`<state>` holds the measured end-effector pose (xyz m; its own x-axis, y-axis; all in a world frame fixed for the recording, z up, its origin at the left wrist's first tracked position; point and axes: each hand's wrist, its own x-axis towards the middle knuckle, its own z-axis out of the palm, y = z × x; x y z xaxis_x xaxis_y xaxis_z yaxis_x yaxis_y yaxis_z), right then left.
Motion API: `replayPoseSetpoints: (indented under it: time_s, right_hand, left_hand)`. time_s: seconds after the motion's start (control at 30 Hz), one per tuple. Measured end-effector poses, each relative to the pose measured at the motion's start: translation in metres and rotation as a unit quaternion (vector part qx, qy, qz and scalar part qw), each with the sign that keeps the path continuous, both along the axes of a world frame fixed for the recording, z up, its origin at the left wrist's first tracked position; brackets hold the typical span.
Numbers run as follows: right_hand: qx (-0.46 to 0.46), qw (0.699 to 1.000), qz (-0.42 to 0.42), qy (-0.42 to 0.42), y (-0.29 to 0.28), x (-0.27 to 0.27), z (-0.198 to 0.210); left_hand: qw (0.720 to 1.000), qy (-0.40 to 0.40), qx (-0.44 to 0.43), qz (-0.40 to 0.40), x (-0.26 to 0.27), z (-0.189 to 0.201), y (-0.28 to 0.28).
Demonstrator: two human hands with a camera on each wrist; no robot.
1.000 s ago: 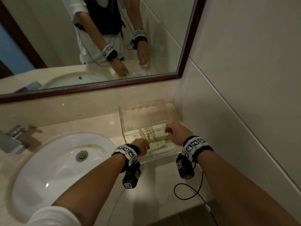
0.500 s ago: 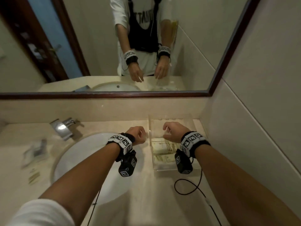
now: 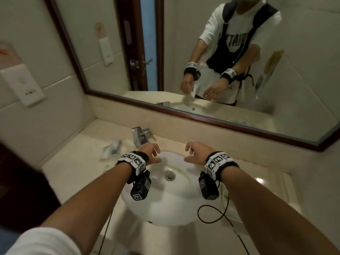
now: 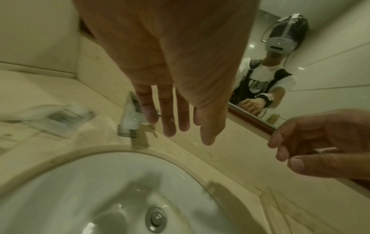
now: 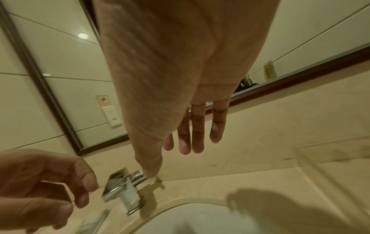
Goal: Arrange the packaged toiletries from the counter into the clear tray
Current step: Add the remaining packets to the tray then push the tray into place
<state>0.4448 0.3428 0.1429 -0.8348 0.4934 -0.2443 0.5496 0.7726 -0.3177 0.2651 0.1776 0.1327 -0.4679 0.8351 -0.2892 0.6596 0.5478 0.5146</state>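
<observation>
Several packaged toiletries [image 3: 111, 149] lie blurred on the beige counter left of the faucet, also in the left wrist view as the packets [image 4: 60, 117]. The clear tray [image 3: 284, 188] shows only faintly on the counter at the right, and its corner [image 5: 324, 159] appears in the right wrist view. My left hand [image 3: 156, 154] hovers over the sink's far rim, its fingers [image 4: 170, 120] straight and empty. My right hand [image 3: 188, 153] hovers beside it, fingers [image 5: 192, 137] loosely spread, holding nothing. Both hands are clear of the packets and the tray.
A white sink [image 3: 174, 205] fills the middle of the counter, with a chrome faucet [image 3: 139, 135] behind it. A framed mirror [image 3: 202, 118] runs along the back wall. Tiled walls close in on the left and right. A black cable [image 3: 217, 216] hangs from my right wrist.
Both hands have left the tray and swung left to hover over the sink, fingers uncurling. The view has turned left, bringing the packets beside the faucet into sight.
</observation>
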Motion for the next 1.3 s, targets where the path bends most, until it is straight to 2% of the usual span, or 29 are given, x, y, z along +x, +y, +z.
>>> replayPoseSetpoints:
  time_s: [0.2,0.43,0.6,0.77,0.9,1.1,1.3]
  right_hand:
    - [-0.016,0.996,0.089,-0.021,-0.043,-0.092,-0.008]
    - [-0.022,0.988,0.146,-0.044,-0.08,-0.163,-0.019]
    - [-0.023,0.98,0.179,-0.079,-0.102,-0.213,-0.028]
    - [-0.043,0.981,0.173,-0.078,-0.113,-0.254,-0.041]
    - [-0.048,0.98,0.173,-0.089,-0.115,-0.284,-0.049]
    - [-0.072,0.981,0.155,-0.096,-0.112,-0.318,-0.065]
    - [-0.073,0.981,0.143,-0.112,-0.108,-0.336,-0.087]
  left_hand:
    - [0.996,-0.011,-0.012,0.087,-0.067,-0.01,-0.072]
    - [0.984,-0.034,-0.031,0.171,-0.124,-0.028,-0.133]
    - [0.979,-0.046,-0.03,0.198,-0.163,-0.039,-0.162]
    - [0.974,-0.054,-0.039,0.216,-0.199,-0.05,-0.172]
    - [0.978,-0.049,-0.046,0.2,-0.228,-0.056,-0.171]
    - [0.983,-0.046,-0.053,0.169,-0.261,-0.063,-0.152]
    - [0.987,-0.046,-0.056,0.145,-0.275,-0.087,-0.128]
